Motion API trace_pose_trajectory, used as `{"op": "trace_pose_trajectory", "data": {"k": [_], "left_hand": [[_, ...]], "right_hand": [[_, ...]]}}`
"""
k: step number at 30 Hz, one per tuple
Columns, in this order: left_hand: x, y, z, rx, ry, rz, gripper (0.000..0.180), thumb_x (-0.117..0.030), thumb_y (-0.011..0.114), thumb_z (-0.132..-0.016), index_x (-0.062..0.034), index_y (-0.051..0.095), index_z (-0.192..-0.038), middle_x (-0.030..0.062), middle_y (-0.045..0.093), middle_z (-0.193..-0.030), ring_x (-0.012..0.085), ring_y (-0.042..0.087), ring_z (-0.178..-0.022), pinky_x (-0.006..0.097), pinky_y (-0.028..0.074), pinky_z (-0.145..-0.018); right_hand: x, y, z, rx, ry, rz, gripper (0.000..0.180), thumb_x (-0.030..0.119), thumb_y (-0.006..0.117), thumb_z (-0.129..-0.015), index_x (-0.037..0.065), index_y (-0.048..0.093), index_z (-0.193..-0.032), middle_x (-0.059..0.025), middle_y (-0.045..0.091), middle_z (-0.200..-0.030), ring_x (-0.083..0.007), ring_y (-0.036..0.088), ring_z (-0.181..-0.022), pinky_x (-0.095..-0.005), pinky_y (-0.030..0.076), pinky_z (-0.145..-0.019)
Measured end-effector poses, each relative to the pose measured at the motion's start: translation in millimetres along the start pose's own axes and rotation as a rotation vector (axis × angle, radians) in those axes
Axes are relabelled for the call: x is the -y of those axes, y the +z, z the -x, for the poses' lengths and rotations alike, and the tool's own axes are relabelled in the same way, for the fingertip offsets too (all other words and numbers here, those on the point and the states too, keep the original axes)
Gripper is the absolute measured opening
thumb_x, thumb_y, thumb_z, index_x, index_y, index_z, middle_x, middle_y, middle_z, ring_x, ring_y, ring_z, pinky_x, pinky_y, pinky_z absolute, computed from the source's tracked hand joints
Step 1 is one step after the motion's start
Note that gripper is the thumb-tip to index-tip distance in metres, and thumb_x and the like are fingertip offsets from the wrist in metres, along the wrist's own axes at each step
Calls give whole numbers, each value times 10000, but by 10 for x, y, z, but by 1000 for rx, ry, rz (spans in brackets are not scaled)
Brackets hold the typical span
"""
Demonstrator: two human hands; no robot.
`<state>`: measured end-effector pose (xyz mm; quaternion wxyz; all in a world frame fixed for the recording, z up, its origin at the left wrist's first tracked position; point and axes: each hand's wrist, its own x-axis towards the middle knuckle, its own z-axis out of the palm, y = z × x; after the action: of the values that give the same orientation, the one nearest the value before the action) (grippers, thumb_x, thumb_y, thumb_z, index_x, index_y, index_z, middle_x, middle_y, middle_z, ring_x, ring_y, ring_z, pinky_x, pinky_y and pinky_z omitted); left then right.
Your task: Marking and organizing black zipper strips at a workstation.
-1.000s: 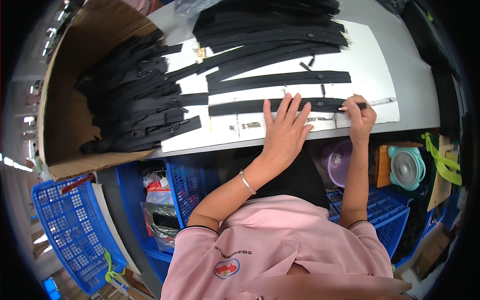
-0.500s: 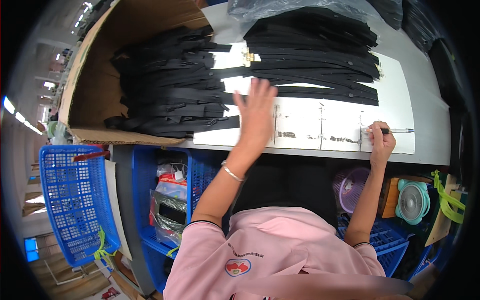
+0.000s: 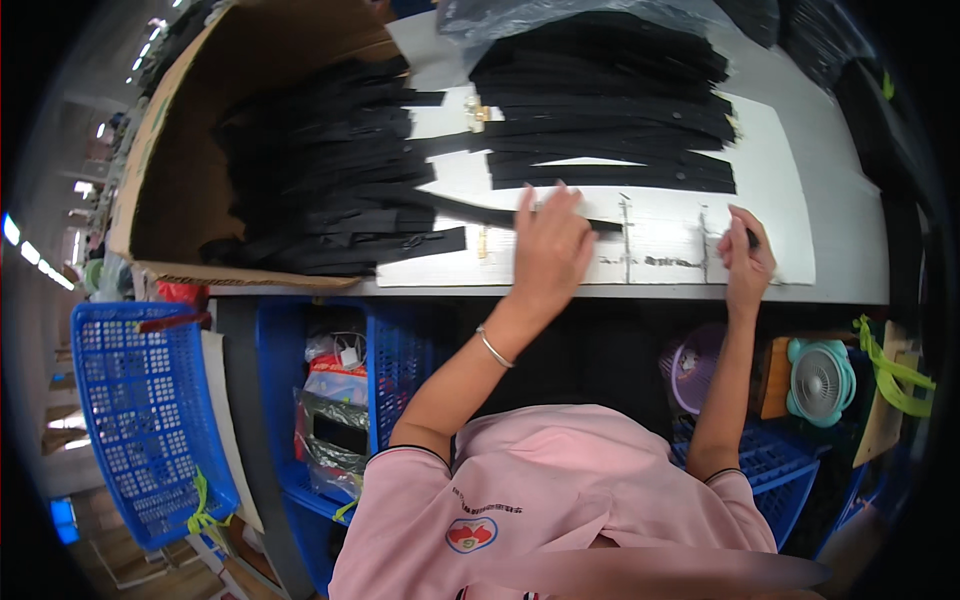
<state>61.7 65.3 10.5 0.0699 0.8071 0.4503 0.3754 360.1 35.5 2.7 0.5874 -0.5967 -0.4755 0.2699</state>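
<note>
My left hand point(image 3: 553, 250) is over the white marked board point(image 3: 790, 215), its fingers closed on a narrow black strip point(image 3: 470, 210). That strip runs from the left pile, passes beneath my fingers, and its free end comes out to their right. Near the board's right side, my right hand point(image 3: 748, 268) is closed around a pen point(image 3: 753, 239), of which only the dark part shows. Dark upright lines and smudged marks are drawn on the board between my hands. Beyond my left hand lies a stack of black strips point(image 3: 600, 120), some bearing small round pieces.
An open cardboard box point(image 3: 165, 170) on its side holds a heap of black strips point(image 3: 310, 170). Clear plastic sheeting point(image 3: 560, 15) lies behind the stack. Below the table point(image 3: 850, 240) are blue baskets point(image 3: 140, 400), a purple basket point(image 3: 692, 375) and a small turquoise fan point(image 3: 823, 382).
My left hand has moved right, drawing a black strip from the left pile across the board. The pen in my right hand has turned, so its light end no longer shows.
</note>
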Motion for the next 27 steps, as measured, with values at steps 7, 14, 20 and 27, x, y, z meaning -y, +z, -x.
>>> {"op": "trace_pose_trajectory", "data": {"k": [7, 14, 20, 27], "left_hand": [[-569, 361, 142, 153, 67, 140, 454, -88, 728, -897, 8, 610, -1325, 204, 594, -1402, 381, 491, -1398, 545, 292, -1206], [-508, 163, 283, 274, -2, 10, 723, -220, 729, -934, 12, 409, -1540, 222, 395, -1601, 356, 314, -1531, 586, 147, -1244], [-305, -92, 477, 284, -100, -205, 731, -324, 699, -961, 26, 411, -1535, 207, 413, -1597, 351, 319, -1532, 663, 91, -1223], [52, -438, 682, 199, -252, -260, 786, -405, 737, -928, 10, 440, -1525, 189, 425, -1598, 331, 352, -1519, 700, 31, -1196]], "right_hand": [[296, 478, 484, 90, -602, 606, 366, 29, 774, -829, 70, 709, -1187, -123, 741, -1055, -288, 711, -961, -397, 542, -830], [117, 248, 655, 156, -558, 769, 522, 74, 765, -864, 89, 611, -1362, -59, 684, -1358, -251, 587, -1346, -507, 288, -1196], [-88, -257, 532, 49, -468, 840, 401, 127, 665, -985, 106, 614, -1383, -39, 678, -1373, -232, 581, -1349, -516, 204, -1238], [-70, -209, 525, 23, -504, 871, 382, 138, 681, -985, 119, 628, -1363, -38, 707, -1317, -226, 621, -1298, -514, 201, -1241]]}}
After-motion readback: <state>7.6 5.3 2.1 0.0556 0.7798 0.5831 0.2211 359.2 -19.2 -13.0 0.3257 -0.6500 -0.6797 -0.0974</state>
